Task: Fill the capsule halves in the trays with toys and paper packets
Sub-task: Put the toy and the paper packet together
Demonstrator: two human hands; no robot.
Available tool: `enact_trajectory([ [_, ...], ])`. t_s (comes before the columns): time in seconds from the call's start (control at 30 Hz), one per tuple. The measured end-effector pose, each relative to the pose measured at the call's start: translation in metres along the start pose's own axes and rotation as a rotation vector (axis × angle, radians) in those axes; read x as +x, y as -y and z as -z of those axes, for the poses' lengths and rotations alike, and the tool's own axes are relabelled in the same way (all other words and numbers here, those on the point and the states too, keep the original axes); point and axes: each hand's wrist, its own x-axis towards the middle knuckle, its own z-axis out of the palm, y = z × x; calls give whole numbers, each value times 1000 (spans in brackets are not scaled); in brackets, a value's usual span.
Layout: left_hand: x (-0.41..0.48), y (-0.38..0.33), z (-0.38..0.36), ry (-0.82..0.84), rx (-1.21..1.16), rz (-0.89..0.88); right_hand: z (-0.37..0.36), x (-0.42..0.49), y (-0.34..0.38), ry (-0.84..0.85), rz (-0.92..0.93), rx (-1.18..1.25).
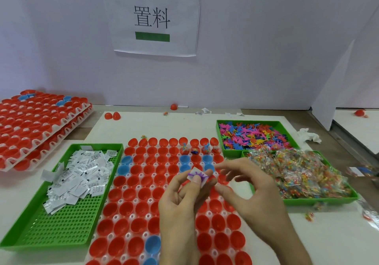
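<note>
Two things sit pinched in my left hand [180, 199]: a purple toy [198, 176] on a white paper packet [194, 172]. My right hand [252, 193] hovers just at 3 o'clock of it, fingers spread and empty. Both float above the capsule tray [164, 193] of red and blue halves. At 9 o'clock lies the packet bin [61, 193]; at 1 o'clock, the toy bin [254, 135].

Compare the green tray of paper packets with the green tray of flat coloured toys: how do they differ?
The packet tray sits left of the capsule tray; the toy tray sits at its far right. The packet tray is only partly covered, its perforated floor bare nearer the camera; the toy tray's floor is hidden. Both are green with raised rims.
</note>
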Motion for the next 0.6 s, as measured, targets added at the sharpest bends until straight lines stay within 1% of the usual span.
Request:
enact_trajectory([
  [0.03, 1, -1, 2, 3, 2, 1, 7, 1, -9, -51, -44, -6],
  [0.13, 2, -2, 6, 7, 39, -8, 33, 5, -42, -315, -191, -102],
  [0.2, 3, -2, 8, 2, 58, -21, 49, 7, -62, -424, -270, -175],
  [0.27, 4, 0, 9, -2, 74, -20, 59, 10, -81, -424, -351, -258],
  [0.4, 6, 3, 8, -17, 100, -17, 59, 20, -104, -272, -551, -375],
  [0.43, 6, 3, 7, -18, 111, -19, 57, 20, -107, -269, -574, -378],
  [0.6, 5, 3, 9, -11, 160, -26, 49, 16, -115, -405, -548, -368],
])
